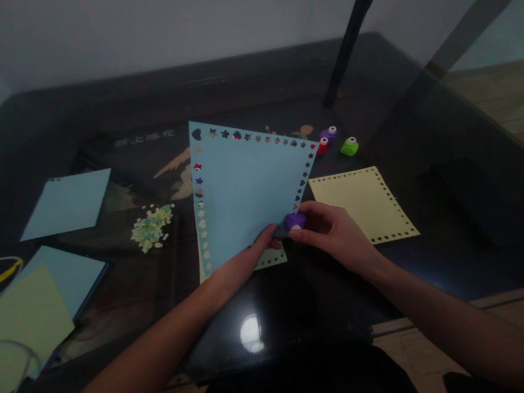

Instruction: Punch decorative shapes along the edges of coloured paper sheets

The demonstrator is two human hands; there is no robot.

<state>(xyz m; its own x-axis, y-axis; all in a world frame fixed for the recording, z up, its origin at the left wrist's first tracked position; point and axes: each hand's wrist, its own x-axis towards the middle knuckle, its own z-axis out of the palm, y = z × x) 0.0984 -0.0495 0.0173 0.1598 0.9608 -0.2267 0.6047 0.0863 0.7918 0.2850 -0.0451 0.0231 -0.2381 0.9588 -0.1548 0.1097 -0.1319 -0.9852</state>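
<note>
A light blue paper sheet (246, 189) with star and heart holes punched along its edges is held tilted above the dark glass table (278, 87). My left hand (245, 262) grips the sheet's lower corner. My right hand (330, 231) holds a small purple paper punch (296, 221) clamped on the sheet's right edge near that corner. Under the blue sheet lies a yellow sheet (269, 259), mostly hidden.
A yellow punched sheet (362, 204) lies right of my hands. Purple (329, 132), red (322, 145) and green (349, 146) punches sit behind it. A confetti pile (152, 226) and more blue (68, 203) and green sheets (16, 325) lie left. A dark stand leg (350, 38) rises at back.
</note>
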